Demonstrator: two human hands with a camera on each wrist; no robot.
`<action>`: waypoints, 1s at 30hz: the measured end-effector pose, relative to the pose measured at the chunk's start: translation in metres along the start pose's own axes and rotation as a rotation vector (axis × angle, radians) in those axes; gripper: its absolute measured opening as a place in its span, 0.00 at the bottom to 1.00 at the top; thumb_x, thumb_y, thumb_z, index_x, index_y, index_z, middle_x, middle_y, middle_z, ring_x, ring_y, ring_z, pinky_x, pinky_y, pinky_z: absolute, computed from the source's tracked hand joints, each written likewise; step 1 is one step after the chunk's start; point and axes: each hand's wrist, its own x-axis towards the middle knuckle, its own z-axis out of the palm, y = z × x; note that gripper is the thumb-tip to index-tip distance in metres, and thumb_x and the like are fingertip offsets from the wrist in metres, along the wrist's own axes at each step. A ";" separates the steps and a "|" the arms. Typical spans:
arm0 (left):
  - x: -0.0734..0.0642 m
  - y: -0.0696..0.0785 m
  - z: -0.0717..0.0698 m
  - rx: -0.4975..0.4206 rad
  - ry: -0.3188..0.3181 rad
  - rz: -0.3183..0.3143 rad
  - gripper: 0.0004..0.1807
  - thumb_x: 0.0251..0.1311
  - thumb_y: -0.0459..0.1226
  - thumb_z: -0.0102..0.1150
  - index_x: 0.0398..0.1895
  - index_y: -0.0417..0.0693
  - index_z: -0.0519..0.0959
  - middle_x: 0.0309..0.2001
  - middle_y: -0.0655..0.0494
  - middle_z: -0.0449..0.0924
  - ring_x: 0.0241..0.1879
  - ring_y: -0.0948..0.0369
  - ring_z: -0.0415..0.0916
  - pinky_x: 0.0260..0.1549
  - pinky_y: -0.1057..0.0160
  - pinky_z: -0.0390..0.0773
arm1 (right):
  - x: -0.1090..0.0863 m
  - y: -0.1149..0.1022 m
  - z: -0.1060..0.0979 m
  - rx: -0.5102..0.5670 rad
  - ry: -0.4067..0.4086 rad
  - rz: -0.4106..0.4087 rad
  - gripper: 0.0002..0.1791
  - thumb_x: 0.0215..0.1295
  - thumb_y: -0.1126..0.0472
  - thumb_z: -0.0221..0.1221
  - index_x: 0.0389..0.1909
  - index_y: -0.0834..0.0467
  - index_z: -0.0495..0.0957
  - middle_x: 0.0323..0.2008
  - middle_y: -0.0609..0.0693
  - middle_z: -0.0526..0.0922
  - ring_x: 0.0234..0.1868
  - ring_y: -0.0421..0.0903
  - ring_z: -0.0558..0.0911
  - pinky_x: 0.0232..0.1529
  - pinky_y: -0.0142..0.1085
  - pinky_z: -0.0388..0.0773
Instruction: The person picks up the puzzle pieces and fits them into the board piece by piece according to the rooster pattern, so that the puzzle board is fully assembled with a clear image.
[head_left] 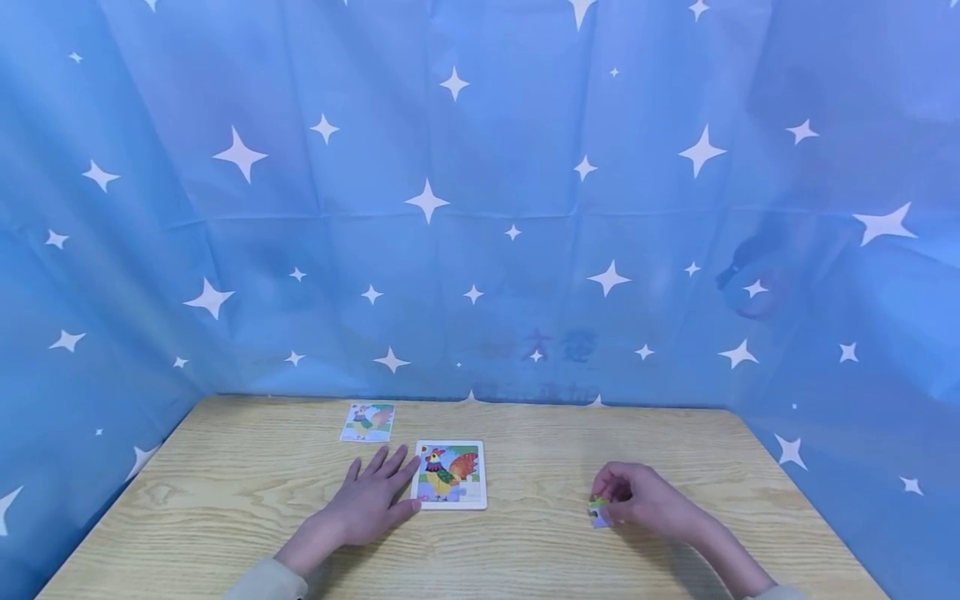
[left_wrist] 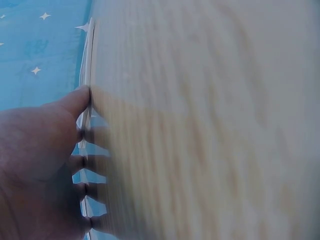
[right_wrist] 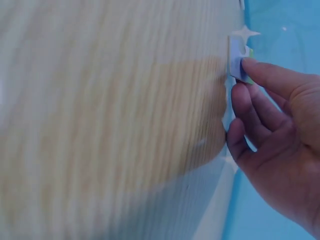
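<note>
A square jigsaw puzzle (head_left: 450, 475) in a white frame shows a colourful rooster, with a pale gap at its lower right. My left hand (head_left: 371, 497) lies beside it with the fingers spread, fingertips and thumb right at the frame's left edge. In the left wrist view the same hand (left_wrist: 40, 150) is seen edge-on against the table. Well to the right, my right hand (head_left: 645, 500) pinches a puzzle piece (head_left: 599, 513) in green and lilac between thumb and fingers. The right wrist view shows this piece (right_wrist: 238, 60) standing tilted close over the wood, under the thumb.
A printed rooster picture card (head_left: 367, 422) lies behind the left hand, toward the back of the wooden table (head_left: 525, 550). Blue curtains (head_left: 510, 167) with white stars hang behind the table and along both sides.
</note>
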 end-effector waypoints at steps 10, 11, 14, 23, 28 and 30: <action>0.002 -0.003 0.002 0.019 -0.006 -0.015 0.39 0.76 0.57 0.49 0.80 0.43 0.60 0.80 0.39 0.51 0.78 0.36 0.40 0.66 0.22 0.40 | 0.023 -0.020 0.019 -0.025 0.007 -0.042 0.06 0.64 0.71 0.65 0.40 0.63 0.80 0.32 0.51 0.82 0.32 0.42 0.80 0.29 0.32 0.77; 0.001 -0.002 0.001 0.016 -0.011 -0.017 0.39 0.76 0.57 0.49 0.80 0.43 0.60 0.80 0.38 0.51 0.78 0.36 0.40 0.66 0.23 0.40 | 0.026 -0.022 0.021 -0.024 0.005 -0.047 0.06 0.64 0.71 0.65 0.40 0.63 0.80 0.32 0.51 0.82 0.32 0.42 0.80 0.29 0.32 0.77; 0.000 0.002 -0.002 0.014 -0.011 -0.009 0.39 0.76 0.57 0.49 0.79 0.42 0.61 0.79 0.37 0.51 0.78 0.34 0.41 0.65 0.22 0.40 | 0.035 -0.027 0.028 -0.028 -0.010 -0.066 0.06 0.64 0.72 0.65 0.40 0.63 0.80 0.32 0.51 0.82 0.32 0.42 0.79 0.30 0.32 0.77; -0.001 0.001 -0.001 -0.001 -0.008 0.006 0.40 0.76 0.59 0.47 0.79 0.41 0.60 0.79 0.35 0.51 0.77 0.32 0.41 0.64 0.21 0.39 | 0.059 -0.040 0.049 -0.029 -0.009 -0.079 0.08 0.63 0.73 0.65 0.40 0.61 0.81 0.34 0.52 0.83 0.34 0.44 0.80 0.32 0.32 0.78; 0.001 0.001 -0.001 0.013 -0.016 0.002 0.40 0.76 0.59 0.46 0.80 0.43 0.59 0.79 0.36 0.50 0.78 0.34 0.40 0.65 0.21 0.39 | 0.071 -0.049 0.062 -0.024 -0.006 -0.080 0.07 0.63 0.73 0.65 0.40 0.61 0.81 0.35 0.53 0.83 0.35 0.45 0.80 0.33 0.32 0.78; 0.000 0.002 -0.002 0.007 -0.018 -0.005 0.40 0.76 0.58 0.48 0.80 0.43 0.60 0.79 0.36 0.51 0.78 0.34 0.41 0.65 0.21 0.39 | 0.076 -0.052 0.068 -0.014 -0.011 -0.080 0.07 0.64 0.72 0.65 0.40 0.60 0.81 0.35 0.52 0.84 0.35 0.45 0.81 0.33 0.32 0.78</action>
